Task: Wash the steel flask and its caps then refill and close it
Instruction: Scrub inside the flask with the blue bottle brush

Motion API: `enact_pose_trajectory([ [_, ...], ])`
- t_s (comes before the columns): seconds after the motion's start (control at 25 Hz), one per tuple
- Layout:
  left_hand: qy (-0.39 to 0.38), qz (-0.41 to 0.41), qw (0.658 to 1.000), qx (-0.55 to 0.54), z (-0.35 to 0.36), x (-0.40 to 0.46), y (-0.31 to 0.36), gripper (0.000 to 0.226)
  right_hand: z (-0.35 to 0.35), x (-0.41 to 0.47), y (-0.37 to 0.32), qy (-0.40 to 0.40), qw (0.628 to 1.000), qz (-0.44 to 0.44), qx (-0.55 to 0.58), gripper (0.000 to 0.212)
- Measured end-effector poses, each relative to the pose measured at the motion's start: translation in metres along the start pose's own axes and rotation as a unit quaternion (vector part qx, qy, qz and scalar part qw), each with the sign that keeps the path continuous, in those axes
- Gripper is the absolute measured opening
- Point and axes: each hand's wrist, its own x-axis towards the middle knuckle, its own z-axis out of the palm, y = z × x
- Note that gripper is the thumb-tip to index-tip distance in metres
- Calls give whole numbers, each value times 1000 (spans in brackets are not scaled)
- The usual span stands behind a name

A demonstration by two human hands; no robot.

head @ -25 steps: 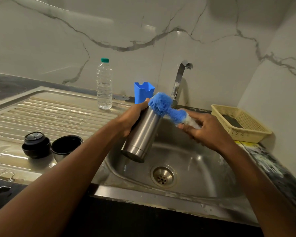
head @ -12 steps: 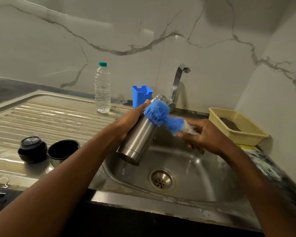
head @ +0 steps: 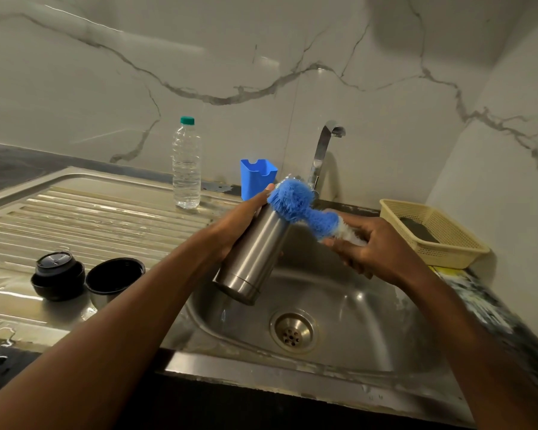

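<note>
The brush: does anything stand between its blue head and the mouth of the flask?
Nothing visible does. The brush head is right at the flask mouth, which it hides. The left hand holds the flask tilted over the sink, and the right hand holds the brush handle.

One flask (head: 253, 252), two caps (head: 58, 274) (head: 114, 276), one brush (head: 302, 209), one water bottle (head: 186, 169), one basket (head: 457, 252).

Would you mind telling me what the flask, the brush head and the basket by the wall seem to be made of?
Flask: brushed steel, by its dull grey sheen and soft reflections. Brush head: blue synthetic bristles, apparently plastic, fine and fluffy. Basket: pale yellow plastic, judging by its moulded lattice walls.
</note>
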Motion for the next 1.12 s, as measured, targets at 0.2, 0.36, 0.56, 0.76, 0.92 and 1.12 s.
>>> enact_pose_trajectory([
  [0.2,-30,-7,1000,-2,-1,1,-1,74,3,4,2,102,995,6,-19,50],
  [0.36,-66,7,997,-39,-1,-1,4,70,-2,3,2,78,997,10,26,51],
  [0.56,-72,-6,995,-74,-6,3,1,77,-2,1,1,32,999,-4,-6,54],
  [0.76,-74,-16,994,-79,-4,-1,-1,64,4,4,3,100,995,1,-11,48],
  [0.92,-65,5,996,-65,-2,-4,4,67,-4,0,2,19,1000,-2,13,54],
  [1.12,-73,2,997,-31,0,-6,5,75,-3,3,4,103,994,-2,-25,52],
])
